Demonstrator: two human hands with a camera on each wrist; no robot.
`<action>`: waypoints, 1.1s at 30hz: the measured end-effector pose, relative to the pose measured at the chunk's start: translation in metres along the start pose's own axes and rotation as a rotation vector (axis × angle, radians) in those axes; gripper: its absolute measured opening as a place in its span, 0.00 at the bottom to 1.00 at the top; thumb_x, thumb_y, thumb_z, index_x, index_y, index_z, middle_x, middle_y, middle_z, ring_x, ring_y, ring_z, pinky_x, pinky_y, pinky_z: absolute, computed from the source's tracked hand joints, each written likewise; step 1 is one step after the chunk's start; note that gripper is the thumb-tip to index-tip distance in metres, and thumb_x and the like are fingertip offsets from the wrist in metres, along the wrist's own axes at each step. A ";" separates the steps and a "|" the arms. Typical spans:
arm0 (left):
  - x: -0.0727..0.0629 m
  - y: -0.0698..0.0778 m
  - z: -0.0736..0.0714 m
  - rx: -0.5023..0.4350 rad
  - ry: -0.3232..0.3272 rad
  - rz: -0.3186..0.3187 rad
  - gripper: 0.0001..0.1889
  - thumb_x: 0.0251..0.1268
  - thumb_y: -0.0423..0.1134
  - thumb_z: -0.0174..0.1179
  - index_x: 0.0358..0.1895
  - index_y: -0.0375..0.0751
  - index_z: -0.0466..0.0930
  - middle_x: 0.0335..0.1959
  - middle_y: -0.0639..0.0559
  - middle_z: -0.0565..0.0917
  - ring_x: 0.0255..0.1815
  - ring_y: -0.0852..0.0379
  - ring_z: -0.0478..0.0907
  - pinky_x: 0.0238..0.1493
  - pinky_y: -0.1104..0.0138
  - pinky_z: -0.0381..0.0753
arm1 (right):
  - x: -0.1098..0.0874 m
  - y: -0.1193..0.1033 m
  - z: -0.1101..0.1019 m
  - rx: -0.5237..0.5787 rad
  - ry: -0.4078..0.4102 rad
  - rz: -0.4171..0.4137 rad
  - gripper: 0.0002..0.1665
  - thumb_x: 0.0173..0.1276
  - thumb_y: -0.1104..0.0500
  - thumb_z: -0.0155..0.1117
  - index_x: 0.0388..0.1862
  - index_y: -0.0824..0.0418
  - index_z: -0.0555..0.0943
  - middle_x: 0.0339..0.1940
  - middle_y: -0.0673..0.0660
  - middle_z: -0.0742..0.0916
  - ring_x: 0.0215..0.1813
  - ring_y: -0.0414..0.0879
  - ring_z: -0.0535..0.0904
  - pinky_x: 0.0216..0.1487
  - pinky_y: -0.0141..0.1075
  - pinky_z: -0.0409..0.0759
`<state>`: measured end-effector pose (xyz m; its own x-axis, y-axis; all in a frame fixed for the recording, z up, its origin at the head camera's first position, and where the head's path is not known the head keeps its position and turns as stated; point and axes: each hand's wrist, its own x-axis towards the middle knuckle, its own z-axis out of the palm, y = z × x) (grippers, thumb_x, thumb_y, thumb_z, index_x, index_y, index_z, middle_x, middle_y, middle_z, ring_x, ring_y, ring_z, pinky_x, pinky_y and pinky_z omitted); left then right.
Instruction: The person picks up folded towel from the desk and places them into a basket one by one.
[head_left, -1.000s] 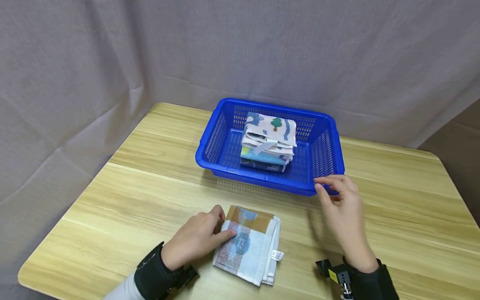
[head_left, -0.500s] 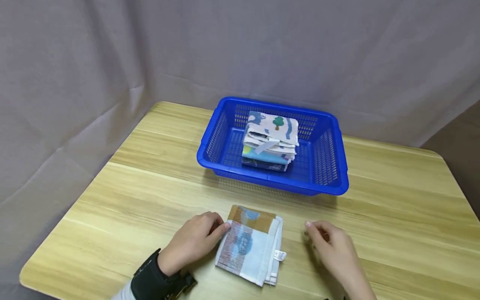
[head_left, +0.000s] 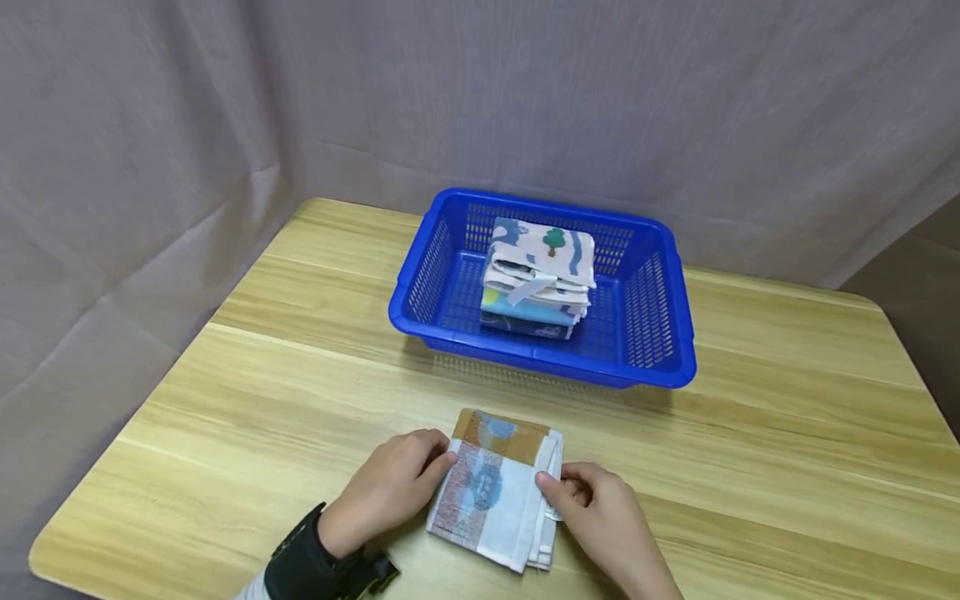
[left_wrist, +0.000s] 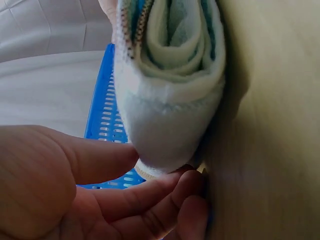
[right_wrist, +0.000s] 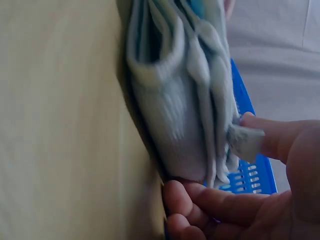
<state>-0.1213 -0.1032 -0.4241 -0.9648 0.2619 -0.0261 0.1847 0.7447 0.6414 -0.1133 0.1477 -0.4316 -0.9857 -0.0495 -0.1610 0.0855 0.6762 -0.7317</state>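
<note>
A folded towel (head_left: 502,500), white with brown and blue patches, lies on the wooden table near the front. My left hand (head_left: 393,487) pinches its left edge, the thumb on top and the fingers tucked low against the side. On the opposite edge my right hand (head_left: 603,517) pinches the towel beside its small white label (right_wrist: 245,141). In the left wrist view the towel's thick rolled layers (left_wrist: 172,120) show above the thumb (left_wrist: 107,157). The fingertips under the towel are partly hidden.
Behind the towel stands a blue plastic basket (head_left: 652,367). Inside it, a stack of folded towels (head_left: 536,279) has a white tree-print one on top. A grey curtain (head_left: 480,92) hangs along the back of the table (head_left: 247,400).
My right hand has come from the basket's front right corner down and left to the towel's right edge. My left thumb has drawn back from the towel's top to its left edge.
</note>
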 end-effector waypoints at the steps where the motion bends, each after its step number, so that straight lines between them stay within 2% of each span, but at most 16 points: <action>1: 0.000 0.000 0.000 -0.001 0.002 0.000 0.09 0.73 0.41 0.57 0.40 0.40 0.83 0.31 0.53 0.81 0.31 0.60 0.74 0.33 0.64 0.74 | 0.000 -0.001 0.001 0.011 0.005 0.001 0.21 0.66 0.45 0.69 0.43 0.63 0.85 0.27 0.48 0.80 0.31 0.37 0.71 0.34 0.28 0.71; 8: 0.001 0.001 0.000 -0.004 0.009 -0.025 0.08 0.72 0.42 0.58 0.34 0.43 0.80 0.22 0.57 0.72 0.25 0.61 0.68 0.27 0.69 0.66 | -0.001 -0.003 0.003 0.054 0.026 0.008 0.18 0.63 0.49 0.72 0.40 0.63 0.84 0.26 0.48 0.79 0.30 0.36 0.70 0.35 0.27 0.70; 16: 0.003 0.000 0.002 -0.039 0.001 -0.031 0.08 0.71 0.41 0.58 0.35 0.42 0.81 0.20 0.58 0.73 0.23 0.62 0.68 0.25 0.70 0.66 | -0.001 -0.003 0.003 0.077 0.031 0.017 0.16 0.62 0.50 0.73 0.37 0.62 0.84 0.26 0.49 0.79 0.30 0.37 0.70 0.33 0.28 0.70; 21: 0.004 -0.001 0.004 -0.141 -0.016 -0.017 0.08 0.70 0.41 0.58 0.35 0.40 0.80 0.19 0.60 0.74 0.20 0.64 0.68 0.23 0.71 0.67 | -0.001 -0.002 0.005 0.102 0.032 0.055 0.18 0.63 0.52 0.72 0.42 0.66 0.85 0.29 0.50 0.82 0.31 0.37 0.72 0.34 0.27 0.72; 25: 0.005 -0.004 0.005 -0.271 -0.077 -0.031 0.10 0.71 0.42 0.57 0.39 0.38 0.79 0.20 0.58 0.76 0.19 0.64 0.69 0.23 0.72 0.67 | 0.000 0.000 0.005 0.150 0.025 0.070 0.19 0.64 0.54 0.72 0.45 0.68 0.84 0.31 0.51 0.84 0.32 0.38 0.73 0.33 0.27 0.74; 29: 0.004 -0.005 0.006 -0.401 -0.156 -0.038 0.12 0.73 0.42 0.56 0.43 0.34 0.76 0.22 0.55 0.79 0.20 0.63 0.72 0.23 0.72 0.68 | -0.001 0.001 0.002 0.244 0.021 0.090 0.19 0.65 0.56 0.71 0.47 0.70 0.84 0.34 0.53 0.85 0.33 0.38 0.74 0.34 0.27 0.75; 33: 0.004 -0.004 0.005 -0.456 -0.204 -0.038 0.11 0.74 0.42 0.55 0.44 0.34 0.76 0.23 0.54 0.80 0.21 0.62 0.73 0.24 0.73 0.69 | -0.003 0.000 0.000 0.382 0.014 0.125 0.19 0.65 0.59 0.70 0.49 0.72 0.83 0.33 0.55 0.86 0.32 0.38 0.77 0.33 0.28 0.77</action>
<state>-0.1255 -0.1021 -0.4308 -0.9044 0.3886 -0.1765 0.0055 0.4242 0.9056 -0.1106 0.1482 -0.4310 -0.9659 0.0278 -0.2575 0.2504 0.3543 -0.9010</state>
